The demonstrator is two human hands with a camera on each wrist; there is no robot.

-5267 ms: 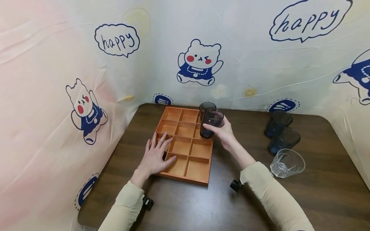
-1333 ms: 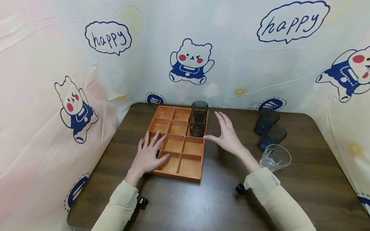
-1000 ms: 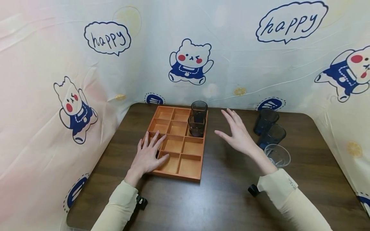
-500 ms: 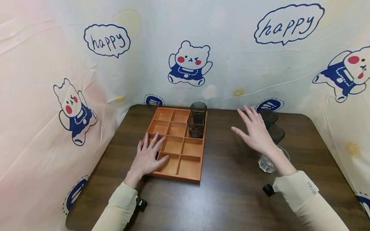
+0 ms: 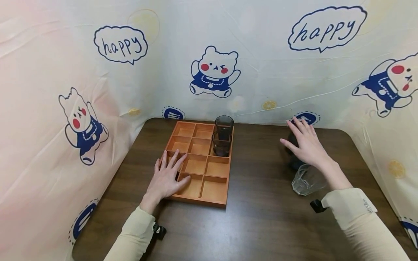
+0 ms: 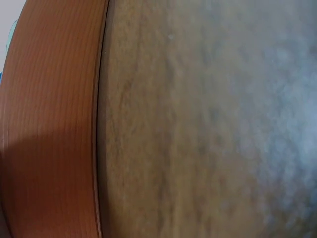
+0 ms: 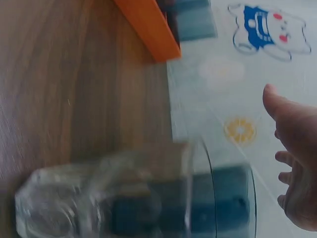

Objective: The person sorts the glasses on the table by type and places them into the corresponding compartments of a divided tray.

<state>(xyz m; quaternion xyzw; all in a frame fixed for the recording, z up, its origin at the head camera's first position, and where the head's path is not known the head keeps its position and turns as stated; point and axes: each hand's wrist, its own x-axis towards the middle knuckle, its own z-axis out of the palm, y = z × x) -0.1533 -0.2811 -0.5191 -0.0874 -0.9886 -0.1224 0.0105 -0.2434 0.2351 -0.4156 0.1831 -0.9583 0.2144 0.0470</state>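
My left hand [image 5: 166, 179] rests on the near-left part of a compartmented wooden tray [image 5: 217, 166], fingers spread. Two dark glasses, a nearer one [image 5: 221, 146] and a farther one [image 5: 224, 122], stand in the tray's far-right compartments. My right hand [image 5: 308, 146] is over the right side of the table, fingers extended and holding nothing. Partly hidden behind it are dark glasses [image 5: 294, 164]. Close below its wrist stands a clear glass [image 5: 303, 181]. In the right wrist view that clear glass [image 7: 99, 203] overlaps a dark blue glass [image 7: 233, 198], with the hand [image 7: 297, 168] apart from both.
The brown wooden table [image 5: 254, 217] backs onto a printed cloth [image 5: 261, 72] with bears and "happy" bubbles. Another cloth side closes off the left. In the left wrist view the tray's side wall [image 6: 54, 119] stands on the table.
The right hand let go of the dark glass, which now stands in the tray. It has since moved right to the other glasses. The left hand stays on the tray.
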